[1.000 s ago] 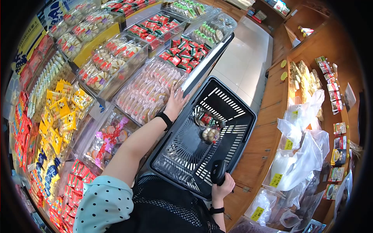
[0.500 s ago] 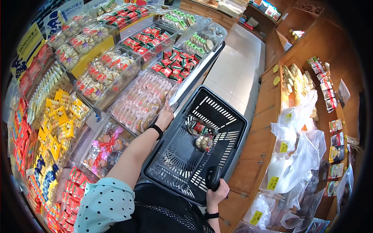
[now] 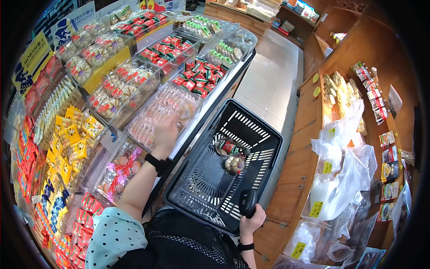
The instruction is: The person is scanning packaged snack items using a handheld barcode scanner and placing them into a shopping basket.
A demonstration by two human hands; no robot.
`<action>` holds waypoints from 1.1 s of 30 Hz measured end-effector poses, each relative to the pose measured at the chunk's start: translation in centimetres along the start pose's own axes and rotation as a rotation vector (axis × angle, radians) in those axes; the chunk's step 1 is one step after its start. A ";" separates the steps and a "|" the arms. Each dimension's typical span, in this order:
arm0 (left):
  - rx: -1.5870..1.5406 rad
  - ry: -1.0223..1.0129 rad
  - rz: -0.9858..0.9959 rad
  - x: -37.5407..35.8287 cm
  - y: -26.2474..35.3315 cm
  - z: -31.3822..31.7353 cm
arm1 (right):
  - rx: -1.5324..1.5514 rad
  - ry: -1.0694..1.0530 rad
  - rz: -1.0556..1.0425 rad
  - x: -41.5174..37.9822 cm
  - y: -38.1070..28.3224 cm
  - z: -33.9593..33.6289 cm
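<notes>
Blurred by motion, my left hand (image 3: 165, 132) is over a compartment of clear-wrapped flat pastries (image 3: 154, 112); I cannot make out its fingers or whether it touches them. Low in the view, my right hand (image 3: 253, 221) is closed round the black handle (image 3: 247, 202) of a black plastic shopping basket (image 3: 179, 181). Inside the basket lie a pack with red and green wrapping (image 3: 229, 145) and a clear pack of pale round pieces (image 3: 234, 164), close together.
Clear bins on the left hold red-green packets (image 3: 200, 76), yellow packets (image 3: 69, 134) and pink-tied packs (image 3: 118, 172). On the right, a wooden shelf unit (image 3: 286, 193) carries clear bags (image 3: 345, 179) and dried goods (image 3: 342, 92). A tiled aisle (image 3: 268, 67) runs between them.
My left hand has moved left, from the edge of the display beside the basket to over the wrapped pastries. My right hand stays on the basket handle.
</notes>
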State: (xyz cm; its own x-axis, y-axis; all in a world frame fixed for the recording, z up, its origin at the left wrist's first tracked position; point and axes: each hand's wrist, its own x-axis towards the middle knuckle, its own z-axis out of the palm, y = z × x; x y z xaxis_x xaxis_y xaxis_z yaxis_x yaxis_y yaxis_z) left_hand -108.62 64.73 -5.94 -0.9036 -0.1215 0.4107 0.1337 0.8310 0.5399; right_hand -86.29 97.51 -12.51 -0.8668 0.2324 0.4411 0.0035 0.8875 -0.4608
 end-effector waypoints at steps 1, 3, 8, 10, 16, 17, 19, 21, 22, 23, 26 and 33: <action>0.117 0.198 0.023 0.4 -0.4 -0.8 | 0.001 0.001 0.003 -0.1 0.1 0.0; 0.234 0.395 0.048 1.2 -1.5 -1.2 | 0.005 -0.007 0.017 -0.1 0.2 0.0; 0.450 -0.085 -0.141 1.0 -3.4 0.2 | 0.020 0.008 0.004 -0.1 0.3 0.1; 0.391 -0.055 -0.151 0.5 -3.8 0.6 | 0.009 -0.005 0.017 -0.2 0.3 0.0; 0.074 0.001 -0.270 -0.6 -2.2 -1.4 | 0.012 0.014 -0.008 -0.1 0.3 -0.1; 0.005 -0.029 -0.319 -1.0 -2.3 -1.5 | 0.007 0.013 -0.003 0.0 0.3 -0.1; 0.163 -0.098 -0.181 -1.6 -4.8 -0.6 | 0.032 0.005 0.016 0.0 0.1 -0.1; 0.237 -0.189 -0.182 -1.0 -4.0 -0.7 | 0.025 0.000 0.016 0.0 0.1 -0.2; 0.247 -0.338 -0.339 -0.4 -3.7 -0.7 | 0.021 -0.003 0.007 0.0 0.2 -0.1; 0.244 -0.348 -0.332 -0.2 -2.7 -1.0 | 0.013 -0.002 0.017 0.0 0.2 -0.1; 0.629 -0.152 -0.029 -0.1 1.0 -0.9 | 0.039 0.006 0.027 0.0 0.1 0.0; -0.125 -0.601 0.345 -1.5 12.0 8.4 | 0.055 0.000 0.057 0.1 -0.2 -0.2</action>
State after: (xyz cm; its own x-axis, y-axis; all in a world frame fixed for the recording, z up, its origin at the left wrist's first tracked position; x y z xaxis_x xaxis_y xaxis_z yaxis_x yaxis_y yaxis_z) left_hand -109.04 79.48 -6.29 -0.8647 0.4889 0.1157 0.4662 0.6951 0.5472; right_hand -86.29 97.44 -12.17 -0.8658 0.2822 0.4132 0.0257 0.8498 -0.5265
